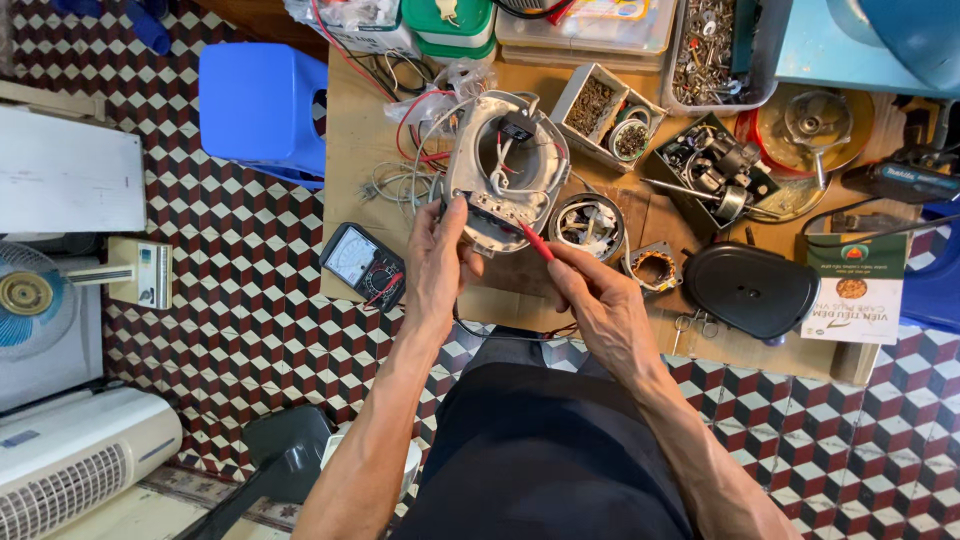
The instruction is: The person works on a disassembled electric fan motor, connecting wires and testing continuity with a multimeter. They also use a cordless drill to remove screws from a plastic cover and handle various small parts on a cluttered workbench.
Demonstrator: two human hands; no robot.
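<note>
A grey opened appliance housing (505, 170) with loose red and white wires lies on the wooden table (360, 130). My left hand (440, 255) grips its near left edge and seems to hold a probe against it. My right hand (598, 290) holds a red test probe (535, 240) whose tip touches the housing's near rim. A black analogue multimeter (362, 265) sits at the table's left front corner, just left of my left hand.
A black oval cover (750, 290), a round coil part (588, 222), small boxes of screws (600, 110), a tray of metal parts (715, 45) and a printed box (855, 290) crowd the table. A blue stool (260, 100) stands left; fans sit on the tiled floor.
</note>
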